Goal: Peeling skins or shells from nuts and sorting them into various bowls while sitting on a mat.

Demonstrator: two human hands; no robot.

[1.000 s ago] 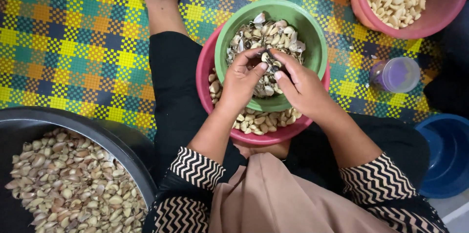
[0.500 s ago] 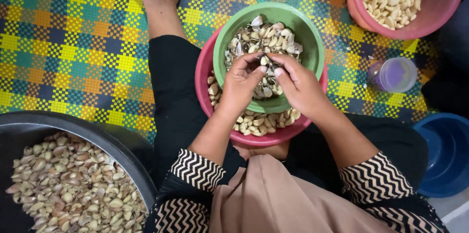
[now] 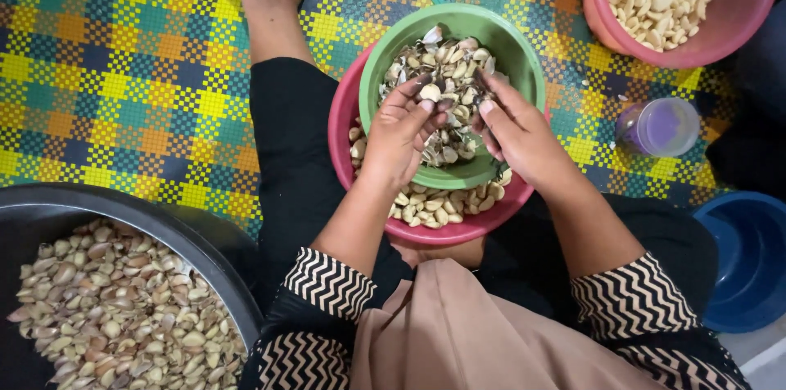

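Note:
My left hand (image 3: 401, 132) pinches a pale garlic clove (image 3: 430, 93) between thumb and fingertips over a green bowl (image 3: 491, 30) of dry garlic skins. Just right of the clove, my right hand (image 3: 520, 140) has its fingers bent toward it, and I cannot tell whether they pinch anything. The green bowl rests inside a pink bowl (image 3: 340, 136) on my lap. Pale garlic cloves (image 3: 434, 208) show at the near side of the pink bowl.
A big black basin (image 3: 123, 202) of unpeeled garlic cloves (image 3: 123, 316) stands at the lower left. A second pink bowl (image 3: 606, 22) with peeled cloves is at the upper right. A purple cup (image 3: 659, 126) and a blue bowl (image 3: 749, 259) are to the right. A checked woven mat (image 3: 123, 71) covers the floor.
My two hands, joined over the green bowl a second ago, have drawn slightly apart. The left hand now holds the clove alone. The bowls have not moved.

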